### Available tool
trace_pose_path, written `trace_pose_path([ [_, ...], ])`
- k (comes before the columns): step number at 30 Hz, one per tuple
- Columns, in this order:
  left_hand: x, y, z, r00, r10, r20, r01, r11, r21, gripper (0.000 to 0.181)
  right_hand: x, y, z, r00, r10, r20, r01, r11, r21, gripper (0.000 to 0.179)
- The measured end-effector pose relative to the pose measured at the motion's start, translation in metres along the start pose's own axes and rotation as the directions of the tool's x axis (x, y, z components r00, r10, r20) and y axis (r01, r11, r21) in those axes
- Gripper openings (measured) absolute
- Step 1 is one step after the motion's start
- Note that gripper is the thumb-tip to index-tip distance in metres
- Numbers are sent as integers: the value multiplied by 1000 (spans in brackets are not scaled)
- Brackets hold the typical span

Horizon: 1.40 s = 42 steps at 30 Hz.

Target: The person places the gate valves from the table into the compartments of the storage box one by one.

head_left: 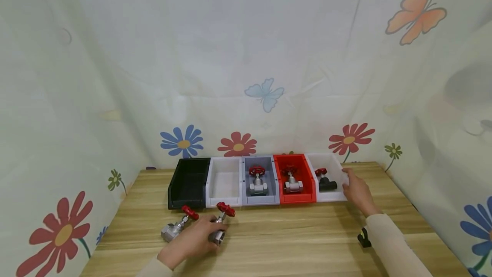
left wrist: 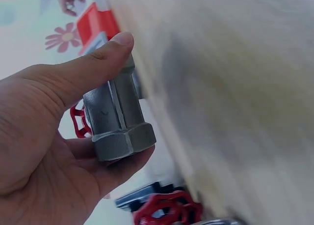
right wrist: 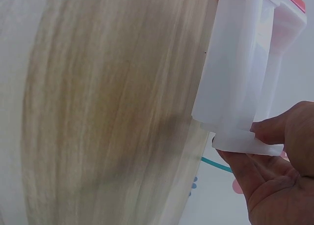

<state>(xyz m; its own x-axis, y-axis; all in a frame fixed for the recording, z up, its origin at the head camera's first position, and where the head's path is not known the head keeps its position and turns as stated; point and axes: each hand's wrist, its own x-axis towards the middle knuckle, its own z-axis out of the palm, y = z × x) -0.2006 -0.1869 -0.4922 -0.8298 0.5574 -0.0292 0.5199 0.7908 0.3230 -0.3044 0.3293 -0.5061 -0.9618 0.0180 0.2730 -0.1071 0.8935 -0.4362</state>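
My left hand [head_left: 200, 237] grips a metal valve [left wrist: 120, 112] with a red handwheel [head_left: 225, 209], thumb on one side of its body and fingers on the other. Just left of that hand, a second metal valve [head_left: 172, 231] with a red handwheel lies on the table. At the far right of the bin row, my right hand [head_left: 358, 189] pinches the side wall of a white bin [right wrist: 230, 72], thumb inside and fingers outside. That bin contains a black valve [head_left: 327, 184] with a red handwheel.
Left of the white bin stand a red bin [head_left: 297, 198] and a grey bin [head_left: 261, 200], each with a metal valve inside. Further left are another white bin [head_left: 224, 183] and a black bin [head_left: 188, 185]. A small black object [head_left: 364, 238] lies by the right forearm on the wooden table [head_left: 292, 243].
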Motion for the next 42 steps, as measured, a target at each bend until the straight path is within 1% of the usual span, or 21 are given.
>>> trace_pose_path([
  [5,5,4,-11,998,-52,-26,52,998,-22,47,0,1,1,1000,-9,-3,9,1000,2,50],
  [10,10,8,-22,994,-82,-70,80,996,-38,46,-1,0,2,1000,-2,5,2,1000,3,50],
  [13,14,9,-28,989,-108,-101,105,994,-38,46,-2,-1,1,1000,5,10,-5,1000,-1,50],
  [17,22,11,-34,978,-138,-153,134,990,-35,46,-3,-2,1,1000,19,21,-19,1000,-1,50],
  [19,26,12,-37,974,-135,-182,132,991,-32,46,-3,-2,1,999,26,25,-26,1000,0,50],
  [24,33,13,-45,964,-106,-243,109,994,-1,49,-2,-2,1,999,25,21,-25,1000,-3,50],
  [26,37,13,-46,960,-106,-261,111,994,6,50,-1,-1,2,1000,21,15,-21,1000,-6,50],
  [30,45,13,-49,952,-133,-274,133,991,-18,50,-1,0,1,1000,12,8,-12,1000,-10,50],
  [34,57,11,-50,946,-164,-280,155,986,-53,51,0,-1,-1,1000,3,3,-3,1000,-11,50],
  [39,73,10,-53,940,-182,-288,167,983,-78,50,1,-2,-2,1000,1,4,-1,1000,-12,50],
  [42,80,9,-54,933,-188,-307,171,982,-82,48,0,-2,-2,1000,-1,4,2,1000,-14,50],
])
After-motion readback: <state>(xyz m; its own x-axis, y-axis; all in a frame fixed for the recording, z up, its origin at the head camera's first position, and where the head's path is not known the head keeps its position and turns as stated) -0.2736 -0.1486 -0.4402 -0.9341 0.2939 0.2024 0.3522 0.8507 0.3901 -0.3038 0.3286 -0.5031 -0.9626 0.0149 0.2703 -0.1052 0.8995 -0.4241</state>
